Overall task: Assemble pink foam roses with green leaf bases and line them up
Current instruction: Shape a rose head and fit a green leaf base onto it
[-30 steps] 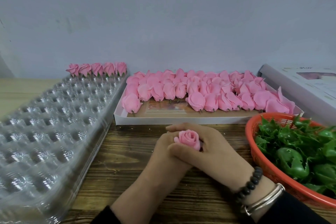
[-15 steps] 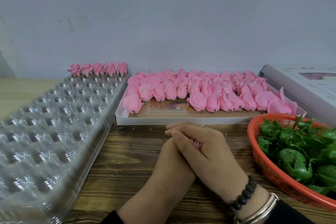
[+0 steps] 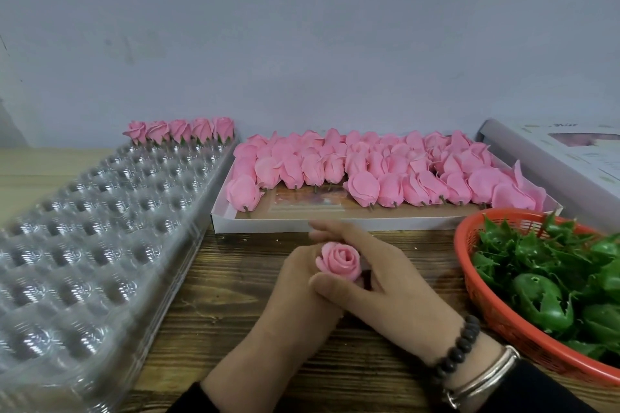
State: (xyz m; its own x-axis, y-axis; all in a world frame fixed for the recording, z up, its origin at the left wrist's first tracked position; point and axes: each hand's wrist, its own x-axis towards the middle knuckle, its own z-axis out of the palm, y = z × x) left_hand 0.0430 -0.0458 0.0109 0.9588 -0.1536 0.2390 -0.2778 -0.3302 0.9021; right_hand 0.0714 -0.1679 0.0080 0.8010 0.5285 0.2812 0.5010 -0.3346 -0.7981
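Head view finds us holding one pink rose [image 3: 339,260] upright above the desk [image 3: 235,278], left hand [image 3: 295,305] and right hand [image 3: 379,282] both curling their fingers [image 3: 335,288] around it.

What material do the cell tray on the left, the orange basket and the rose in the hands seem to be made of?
Cell tray: thin clear plastic, glossy; highlights glint on every cell.
Orange basket: probably moulded plastic, with an open mesh wall and smooth rim.
Rose: soft matte foam by its look; thick petals without shine, held by the left hand and right hand.
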